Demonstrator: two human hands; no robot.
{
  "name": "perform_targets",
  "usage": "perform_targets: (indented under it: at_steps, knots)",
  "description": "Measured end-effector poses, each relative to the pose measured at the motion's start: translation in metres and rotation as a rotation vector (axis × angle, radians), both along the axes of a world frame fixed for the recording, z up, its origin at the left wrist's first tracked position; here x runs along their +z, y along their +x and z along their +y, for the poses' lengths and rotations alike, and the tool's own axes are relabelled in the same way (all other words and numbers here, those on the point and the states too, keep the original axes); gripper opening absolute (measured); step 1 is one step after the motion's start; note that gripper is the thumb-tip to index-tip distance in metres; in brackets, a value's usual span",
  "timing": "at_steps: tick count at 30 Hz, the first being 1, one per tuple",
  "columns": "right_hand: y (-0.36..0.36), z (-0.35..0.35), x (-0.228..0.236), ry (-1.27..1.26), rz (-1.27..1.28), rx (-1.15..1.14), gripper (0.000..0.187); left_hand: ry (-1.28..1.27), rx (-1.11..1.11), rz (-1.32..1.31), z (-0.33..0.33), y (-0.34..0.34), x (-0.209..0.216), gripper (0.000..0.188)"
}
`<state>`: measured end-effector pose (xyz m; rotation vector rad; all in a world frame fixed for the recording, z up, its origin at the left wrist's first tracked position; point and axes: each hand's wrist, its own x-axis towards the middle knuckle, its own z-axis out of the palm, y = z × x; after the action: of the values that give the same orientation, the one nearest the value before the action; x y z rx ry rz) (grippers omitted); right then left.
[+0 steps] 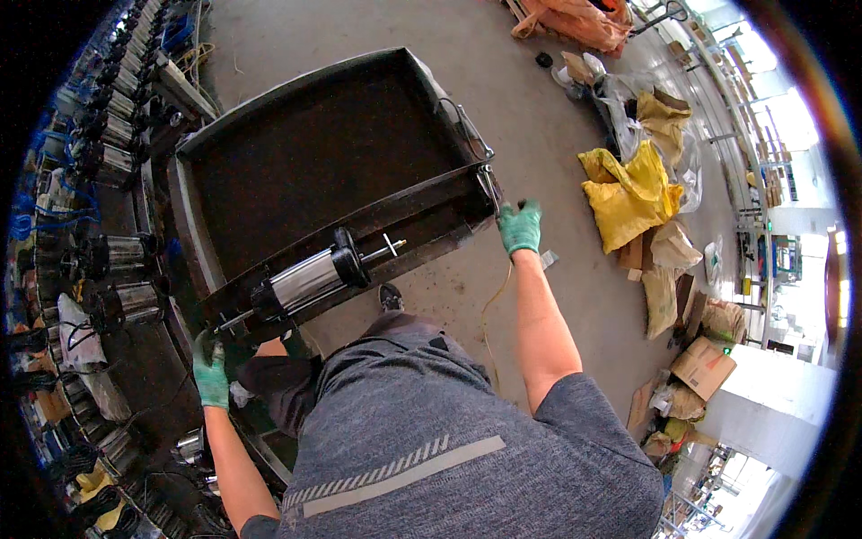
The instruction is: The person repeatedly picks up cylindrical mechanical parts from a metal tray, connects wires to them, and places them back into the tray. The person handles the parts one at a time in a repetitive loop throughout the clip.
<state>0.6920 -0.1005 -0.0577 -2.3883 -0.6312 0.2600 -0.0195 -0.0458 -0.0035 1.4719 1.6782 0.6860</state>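
1. The left hand is by the near left corner of the tray; I cannot tell whether it grips.
2. The right hand is by the near right corner, grip also unclear.
3. The silver cylinder lies along the tray's near side.

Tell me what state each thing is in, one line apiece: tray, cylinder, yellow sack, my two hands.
Tray: open-topped
Cylinder: lying on its side along the tray's near edge
Yellow sack: slumped on the floor
Left hand: gloved, by the tray's near left corner, grip unclear
Right hand: gloved, by the near right corner, contact unclear
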Motion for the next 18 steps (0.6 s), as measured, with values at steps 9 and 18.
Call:
perform_targets:
  at_steps: [9, 18]
  knots:
    - [-0.058, 0.027, 0.07, 0.141, 1.169, 0.09, 0.016, 0.263, -0.033, 0.074, 0.014, 0.092, 0.081, 0.041]
    - [-0.26, 0.009, 0.118, 0.062, 0.637, 1.127, 0.032, 0.369, -0.202, -0.432, 0.008, 0.239, 0.149, 0.045]
